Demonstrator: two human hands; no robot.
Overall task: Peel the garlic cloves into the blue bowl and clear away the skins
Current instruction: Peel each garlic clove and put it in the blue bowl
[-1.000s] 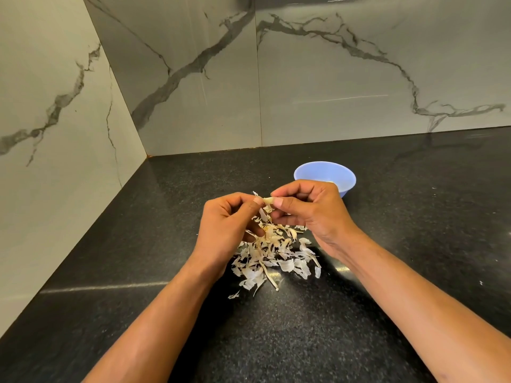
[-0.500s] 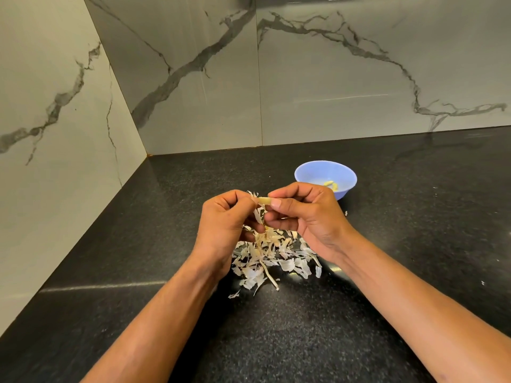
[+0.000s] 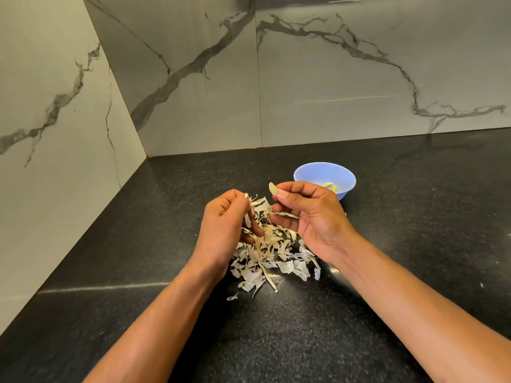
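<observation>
My right hand (image 3: 307,217) pinches a pale peeled garlic clove (image 3: 272,188) between thumb and forefinger, just left of the blue bowl (image 3: 309,174). Peeled cloves (image 3: 330,186) show inside the bowl. My left hand (image 3: 225,217) sits a little apart to the left, its fingers curled round strips of papery skin (image 3: 253,207). Below and between both hands a heap of garlic skins (image 3: 272,258) lies on the black counter (image 3: 387,244).
Marble-patterned walls (image 3: 331,78) close the counter at the back and on the left, meeting in a corner (image 3: 148,154). A few stray skin scraps (image 3: 232,297) lie just in front of the heap.
The two hands have drawn apart. The clove has come free of its skin and stays in my right hand, while the pulled-off skin stays with my left.
</observation>
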